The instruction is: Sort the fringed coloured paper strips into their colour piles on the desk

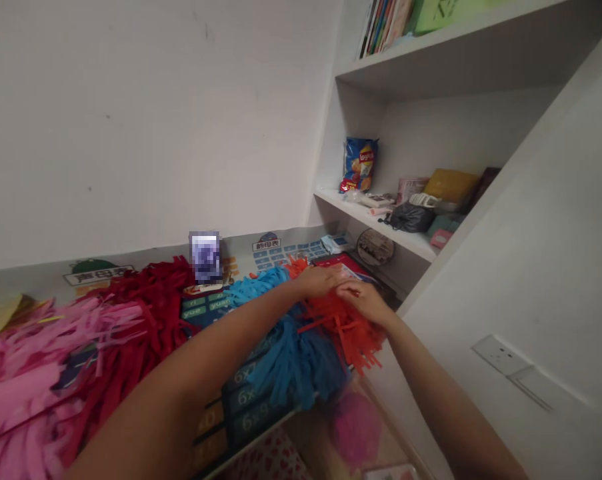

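My left hand [321, 281] and my right hand [363, 299] meet at the top of an orange-red fringed paper bundle [348, 333]. The left fingers reach toward the right hand, whose fingers are bent; whatever lies between them is too small to make out. Orange strips hang below both hands. Just left of the bundle, a dark blue fringed bundle [295, 363] spreads over the printed mat [241, 400]. Light blue fringe [261, 283] lies behind my left forearm. Dark red fringe [151, 313] and pink fringe [45, 353] cover the left side.
White shelves [381, 217] on the right hold a chip bag [361, 163], a dark pouch [411, 217] and a yellow packet [451, 185]. A blurred upright picture [205, 257] stands near the wall. Below the mat's edge is a pink round thing [355, 427].
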A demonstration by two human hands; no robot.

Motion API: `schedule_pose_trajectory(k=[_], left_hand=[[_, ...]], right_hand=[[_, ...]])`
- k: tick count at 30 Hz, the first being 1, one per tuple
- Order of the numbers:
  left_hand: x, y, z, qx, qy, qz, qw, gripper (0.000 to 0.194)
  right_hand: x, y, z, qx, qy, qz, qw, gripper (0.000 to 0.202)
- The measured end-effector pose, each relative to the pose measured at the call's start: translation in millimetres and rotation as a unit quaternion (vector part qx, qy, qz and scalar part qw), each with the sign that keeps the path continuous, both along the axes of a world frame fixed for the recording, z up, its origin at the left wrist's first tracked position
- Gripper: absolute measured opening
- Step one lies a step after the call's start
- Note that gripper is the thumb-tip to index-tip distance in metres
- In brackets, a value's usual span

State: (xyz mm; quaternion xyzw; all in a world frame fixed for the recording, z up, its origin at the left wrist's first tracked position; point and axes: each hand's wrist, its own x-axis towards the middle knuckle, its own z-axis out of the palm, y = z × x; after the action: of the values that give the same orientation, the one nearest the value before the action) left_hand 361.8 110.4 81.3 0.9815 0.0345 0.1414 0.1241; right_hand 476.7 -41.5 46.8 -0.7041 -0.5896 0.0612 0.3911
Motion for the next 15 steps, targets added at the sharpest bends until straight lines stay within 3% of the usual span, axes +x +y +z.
schedule_pose_trajectory(k=[3, 7, 11, 15], left_hand=[[16.4, 16.3, -20.5, 0.037, 0.049, 0.020, 0.998, 0.041], [32.7, 16.5, -23.6, 0.085, 0.090, 0.032, 0.992, 0.051], [47.7, 7.7, -18.2, 0.098, 0.153, 0.035, 0.983, 0.053], [51.1, 10.2, -20.4, 0.085, 0.188, 0.022, 0.978, 0.042]], right_hand=[[27.4, -5.3, -5.2, -0.020, -0.006, -0.122, 0.992, 0.036], [57.4, 9.9, -17.7, -0.061, -0.037, -0.248, 0.966, 0.026], [75.5, 42.1, -33.2, -0.151, -0.058, -0.307, 0.938, 0.032], [94.5, 75.3, -47.9, -0.242, -0.093, -0.310, 0.915, 0.032]])
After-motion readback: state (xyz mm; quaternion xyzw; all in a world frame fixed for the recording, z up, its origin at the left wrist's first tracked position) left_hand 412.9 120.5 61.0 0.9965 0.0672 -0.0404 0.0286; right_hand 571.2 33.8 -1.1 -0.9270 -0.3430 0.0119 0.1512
